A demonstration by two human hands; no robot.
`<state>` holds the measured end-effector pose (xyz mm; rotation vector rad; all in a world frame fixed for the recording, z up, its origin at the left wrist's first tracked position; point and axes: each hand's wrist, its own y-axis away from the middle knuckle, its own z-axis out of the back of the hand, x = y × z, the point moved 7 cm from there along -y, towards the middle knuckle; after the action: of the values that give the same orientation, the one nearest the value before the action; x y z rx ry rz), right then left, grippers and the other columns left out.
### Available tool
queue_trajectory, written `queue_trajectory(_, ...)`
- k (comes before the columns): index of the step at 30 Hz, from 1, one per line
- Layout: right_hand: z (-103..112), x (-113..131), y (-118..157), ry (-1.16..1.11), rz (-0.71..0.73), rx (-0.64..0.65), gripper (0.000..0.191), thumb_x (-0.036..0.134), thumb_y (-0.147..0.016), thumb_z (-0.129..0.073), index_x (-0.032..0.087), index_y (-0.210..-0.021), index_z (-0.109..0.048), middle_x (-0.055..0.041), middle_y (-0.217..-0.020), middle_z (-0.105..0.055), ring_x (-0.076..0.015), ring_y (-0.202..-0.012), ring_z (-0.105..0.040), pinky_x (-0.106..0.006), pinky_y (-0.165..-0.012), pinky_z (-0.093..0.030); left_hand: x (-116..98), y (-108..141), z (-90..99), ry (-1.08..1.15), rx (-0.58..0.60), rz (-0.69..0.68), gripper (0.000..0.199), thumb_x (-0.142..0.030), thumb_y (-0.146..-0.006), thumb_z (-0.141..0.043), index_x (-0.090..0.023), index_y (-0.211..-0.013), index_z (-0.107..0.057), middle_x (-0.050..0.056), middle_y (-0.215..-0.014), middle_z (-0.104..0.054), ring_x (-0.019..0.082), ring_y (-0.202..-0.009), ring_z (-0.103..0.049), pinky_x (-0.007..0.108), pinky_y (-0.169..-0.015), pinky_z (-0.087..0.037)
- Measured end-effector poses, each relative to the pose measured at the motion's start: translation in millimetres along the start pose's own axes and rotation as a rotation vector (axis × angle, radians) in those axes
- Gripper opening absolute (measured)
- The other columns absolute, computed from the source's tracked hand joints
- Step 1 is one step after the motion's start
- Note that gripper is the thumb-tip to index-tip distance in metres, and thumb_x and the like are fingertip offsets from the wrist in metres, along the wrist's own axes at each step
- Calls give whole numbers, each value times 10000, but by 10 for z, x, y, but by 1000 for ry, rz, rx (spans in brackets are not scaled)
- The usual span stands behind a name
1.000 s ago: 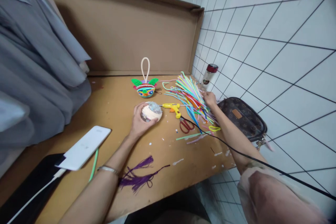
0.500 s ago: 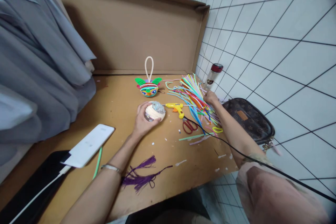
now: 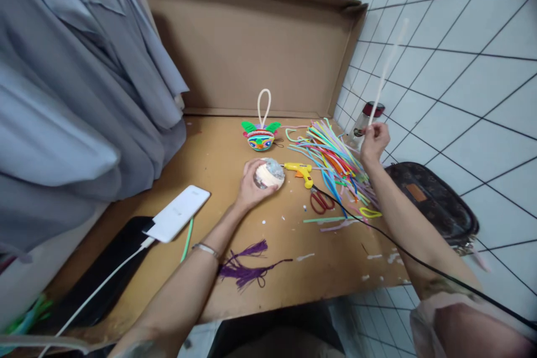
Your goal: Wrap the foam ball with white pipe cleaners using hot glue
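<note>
My left hand (image 3: 251,184) is wrapped round a ball (image 3: 268,173), part cream-coloured and part greyish, low over the table. My right hand (image 3: 375,142) is raised at the right and pinches the lower end of a white pipe cleaner (image 3: 386,72), which stands up, slightly blurred. Below that hand lies a loose heap of coloured pipe cleaners (image 3: 331,151). Just right of the ball is a yellow glue gun (image 3: 300,170), with red-handled scissors (image 3: 322,201) beside it. Behind the ball sits a colourful animal-head ornament (image 3: 260,137) with green ears and a white loop.
Purple tassels (image 3: 247,271) lie near the front edge. A white phone or power bank (image 3: 180,213) with a cable is at left, near grey cloth (image 3: 126,95). A bottle (image 3: 364,120) and brown bag (image 3: 436,204) stand right. The glue gun's black cord (image 3: 403,246) crosses under my right forearm.
My right hand has risen from the heap, now with a white pipe cleaner in its fingers. My left hand still holds the ball. The whole view has shifted slightly.
</note>
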<state>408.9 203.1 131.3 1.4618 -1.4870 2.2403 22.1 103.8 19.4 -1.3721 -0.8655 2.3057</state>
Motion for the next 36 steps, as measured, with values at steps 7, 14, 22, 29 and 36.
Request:
queue_trajectory(7, 336, 264, 238, -220, -145, -26, 117, 314, -853, -543, 257, -918, -464, 63, -649, -620, -124, -484, -588, -228, -486, -475, 18, -6, -2, 66, -17, -7, 688, -300, -598, -843, -214, -1225, -573, 105, -1307, -573, 309, -1277, -580, 489, -1111, -489)
queue_trajectory(14, 1132, 193, 1155, -182, -258, 133, 214, 329, -750, -610, 208, -916, -671, -37, -852, -770, -191, -741, -747, -343, -716, -608, -29, 6, -87, 150, 44, 64, 712, -260, -564, -825, -214, -1232, -582, 92, -1282, -593, 296, -1207, -623, 462, -1061, -520)
queue_trajectory(22, 1907, 1103, 2718, 340, 452, 318, 166, 221, -906, -597, 302, -993, -712, -18, -788, -767, -216, -678, -735, -332, -586, -582, 1, -15, -33, 180, 4, 149, 698, -249, -545, -819, -221, -1203, -588, 81, -1266, -593, 302, -1215, -605, 465, -1086, -490)
queue_trajectory(29, 1578, 1931, 3398, -14, 734, 622, 501, 36, -900, -487, 178, -1371, -581, -79, -953, -804, -200, -889, -776, -323, -796, -637, 136, -56, 122, 186, -136, 229, 687, -274, -567, -816, -208, -1209, -580, 74, -1223, -576, 266, -1157, -626, 415, -1072, -503)
queue_trajectory(36, 1266, 2209, 3446, -102, 974, 713, 330, 79, -938, -431, 81, -1185, -649, -160, -950, -798, -240, -1045, -746, -382, -901, -602, 512, -70, 388, 276, -393, 350, 709, -344, -609, -809, -204, -1240, -518, 94, -1234, -595, 241, -1112, -634, 384, -1014, -534)
